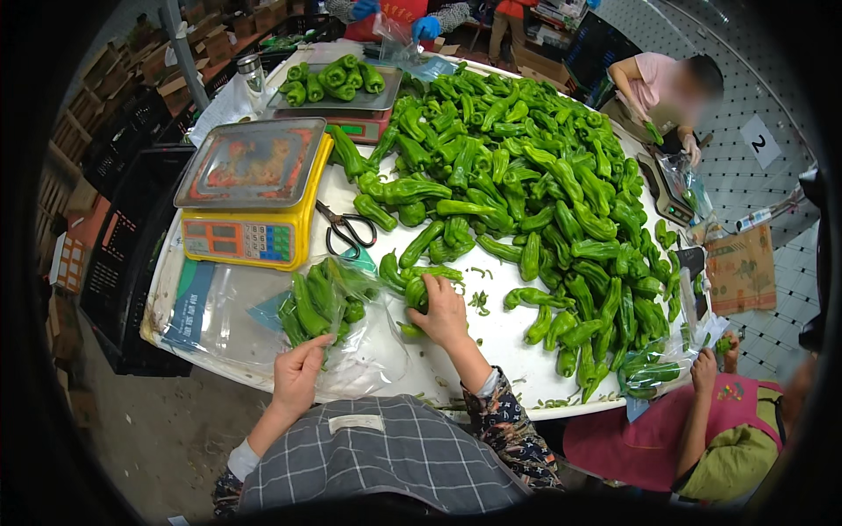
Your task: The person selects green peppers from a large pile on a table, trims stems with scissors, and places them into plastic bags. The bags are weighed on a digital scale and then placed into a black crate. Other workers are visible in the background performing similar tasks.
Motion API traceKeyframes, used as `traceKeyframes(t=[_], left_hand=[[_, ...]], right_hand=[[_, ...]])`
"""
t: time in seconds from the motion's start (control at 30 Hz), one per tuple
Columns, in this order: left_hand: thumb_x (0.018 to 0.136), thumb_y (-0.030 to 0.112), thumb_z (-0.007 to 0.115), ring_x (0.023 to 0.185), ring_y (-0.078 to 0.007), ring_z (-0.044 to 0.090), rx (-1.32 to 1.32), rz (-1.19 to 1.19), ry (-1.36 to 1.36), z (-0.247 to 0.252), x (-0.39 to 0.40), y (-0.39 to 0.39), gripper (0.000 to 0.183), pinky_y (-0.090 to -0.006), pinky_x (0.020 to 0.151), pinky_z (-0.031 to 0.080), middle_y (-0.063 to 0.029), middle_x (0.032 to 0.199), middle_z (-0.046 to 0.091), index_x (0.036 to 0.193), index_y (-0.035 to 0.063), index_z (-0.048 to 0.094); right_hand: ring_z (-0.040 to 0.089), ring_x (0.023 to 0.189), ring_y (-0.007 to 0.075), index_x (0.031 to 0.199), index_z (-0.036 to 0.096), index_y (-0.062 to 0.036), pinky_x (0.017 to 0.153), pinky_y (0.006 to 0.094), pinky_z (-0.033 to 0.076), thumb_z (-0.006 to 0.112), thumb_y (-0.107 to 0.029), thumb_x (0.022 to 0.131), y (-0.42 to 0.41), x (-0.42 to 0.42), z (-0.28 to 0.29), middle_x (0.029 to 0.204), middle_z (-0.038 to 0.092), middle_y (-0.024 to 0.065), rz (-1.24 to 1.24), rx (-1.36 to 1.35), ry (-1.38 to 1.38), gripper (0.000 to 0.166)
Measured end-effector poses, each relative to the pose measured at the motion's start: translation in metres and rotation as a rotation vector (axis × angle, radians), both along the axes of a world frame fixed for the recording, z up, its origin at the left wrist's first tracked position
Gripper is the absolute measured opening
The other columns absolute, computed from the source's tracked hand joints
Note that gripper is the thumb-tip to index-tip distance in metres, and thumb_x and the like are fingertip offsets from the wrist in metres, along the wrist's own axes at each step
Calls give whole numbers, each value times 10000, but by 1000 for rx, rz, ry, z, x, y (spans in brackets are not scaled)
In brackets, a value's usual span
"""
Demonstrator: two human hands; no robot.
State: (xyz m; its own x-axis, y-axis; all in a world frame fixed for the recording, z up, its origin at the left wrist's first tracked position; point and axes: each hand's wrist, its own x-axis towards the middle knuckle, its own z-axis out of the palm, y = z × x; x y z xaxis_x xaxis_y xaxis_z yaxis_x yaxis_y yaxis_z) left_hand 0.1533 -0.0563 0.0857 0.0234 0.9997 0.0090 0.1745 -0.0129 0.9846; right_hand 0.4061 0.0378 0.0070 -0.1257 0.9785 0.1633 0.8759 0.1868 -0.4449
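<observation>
My left hand (pixel 299 373) pinches the edge of a clear plastic bag (pixel 368 355) at the table's near side. Several green peppers (pixel 312 306) lie inside that bag. To its right, my right hand (pixel 439 312) has its fingers curled round a green pepper (pixel 416 293) on the white tabletop (pixel 490 355). A few more peppers lie against that one. Just beyond stretches a large heap of long green peppers (pixel 526 171). Black-handled scissors (pixel 347 230) rest between the heap and a yellow digital scale (pixel 247 197).
A second scale (pixel 365 108) carries peppers at the back left. Flat printed bags (pixel 217 309) lie at the near left. Black crates (pixel 135 263) stand beyond the left edge. Co-workers handle peppers and bags along the right side (pixel 704 375); another, blue-gloved (pixel 426 27), stands at the far end.
</observation>
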Motion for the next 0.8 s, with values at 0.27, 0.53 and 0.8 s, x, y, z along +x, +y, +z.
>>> traceKeyframes(t=[0.27,0.53,0.8], left_hand=[[891,178,497,518,-21,344,17,29,-2,-8,-4,0,264,-193,463,276,64,565,429,1026,-20,606],[892,181,497,504,-19,339,33,5,0,-6,-2,0,263,-195,450,267,63,552,422,1017,-22,608],[889,171,498,500,-17,343,45,13,4,-7,-2,-1,258,-194,446,266,67,545,421,1013,-26,608]], right_hand=[[583,743,191,1152,480,-79,599,298,491,250,-521,843,-2,30,42,1034,580,178,35,-638,2094,586],[592,689,179,1090,526,-90,587,300,497,248,-514,842,-14,19,73,1009,596,181,0,-647,2298,564],[582,829,200,1095,520,-102,725,317,472,371,-472,865,-18,6,87,1069,568,155,72,-583,2362,461]])
